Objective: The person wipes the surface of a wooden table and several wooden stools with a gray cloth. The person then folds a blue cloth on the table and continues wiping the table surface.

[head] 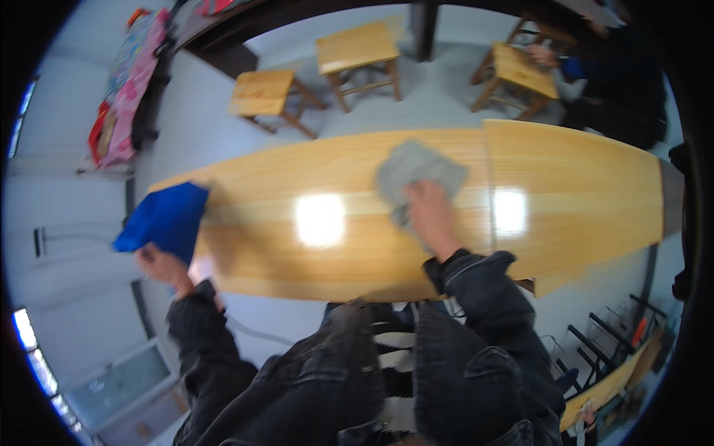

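A varnished wooden table (268, 251) stretches across the view before me. My right hand (429, 209) grips a grey cloth (421, 161) that is spread on its top, right of the middle. At the table's left end my left hand (162, 265) pinches the lower edge of a blue thing (167, 214), perhaps a cloth or a dustpan; blur keeps me from telling. It hangs over or beside the table's left corner.
Beyond the table stand wooden stools (262, 92). A second tabletop (569, 195) adjoins at the right. At the upper right a person in dark clothes (613, 72) has a hand on a stool (524, 67). A bed with pink bedding (134, 100) is at the upper left.
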Demonstrator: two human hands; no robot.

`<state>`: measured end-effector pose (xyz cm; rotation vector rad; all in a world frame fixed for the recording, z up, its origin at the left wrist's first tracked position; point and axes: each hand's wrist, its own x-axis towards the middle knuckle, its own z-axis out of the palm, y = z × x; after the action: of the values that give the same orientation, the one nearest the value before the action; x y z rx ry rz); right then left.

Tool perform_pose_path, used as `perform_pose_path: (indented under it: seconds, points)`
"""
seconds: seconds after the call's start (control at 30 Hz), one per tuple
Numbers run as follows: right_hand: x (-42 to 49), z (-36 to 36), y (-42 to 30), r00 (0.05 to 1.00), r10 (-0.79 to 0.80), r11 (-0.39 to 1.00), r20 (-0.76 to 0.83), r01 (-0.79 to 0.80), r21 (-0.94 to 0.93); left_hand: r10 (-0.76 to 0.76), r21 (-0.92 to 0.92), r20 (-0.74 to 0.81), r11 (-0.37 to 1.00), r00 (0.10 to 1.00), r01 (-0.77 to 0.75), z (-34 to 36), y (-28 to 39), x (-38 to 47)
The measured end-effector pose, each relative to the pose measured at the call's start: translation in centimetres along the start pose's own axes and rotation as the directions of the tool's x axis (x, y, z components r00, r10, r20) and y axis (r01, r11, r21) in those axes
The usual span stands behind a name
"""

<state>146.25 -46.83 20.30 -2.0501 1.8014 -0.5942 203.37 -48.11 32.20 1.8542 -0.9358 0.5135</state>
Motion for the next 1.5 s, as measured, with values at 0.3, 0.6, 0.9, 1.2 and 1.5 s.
perform_pose_path:
  seconds: [0.3, 0.6, 0.9, 1.2, 1.5]
  points:
    - [-4.3, -7.1, -6.7, 0.912, 0.07, 0.015, 0.404, -0.406, 0.914, 0.692, -0.731, 0.392, 0.634, 0.606, -0.252, -8.8, 25.8, -11.6]
    - [-11.8, -17.1, -1.0, 0.902, 0.204, -0.412, 0.38, -0.273, 0.869, 0.923, -0.986, 0.129, 0.159, -0.362, 0.055, -7.7, 37.5, -24.9]
    - [-11.2, -17.2, -1.6, 0.934, 0.356, 0.163, -0.019, -0.042, 0.986, 0.679, -0.261, 0.631, 0.641, -0.375, 0.722, -7.6, 35.3, -25.7]
    - [-13.9, -18.4, -4.9, 0.998, -0.046, 0.583, 0.032, 0.001, 0.812, 0.473, -0.027, 0.83, 0.561, -0.294, 0.827, -7.9, 38.1, -22.5]
    - [-12.2, -19.7, -6.7, 0.832, -0.555, 0.745, 0.003, 0.495, 0.448, 0.441, 0.053, 0.816, 0.587, -0.374, 0.808, -8.9, 34.8, -22.6]
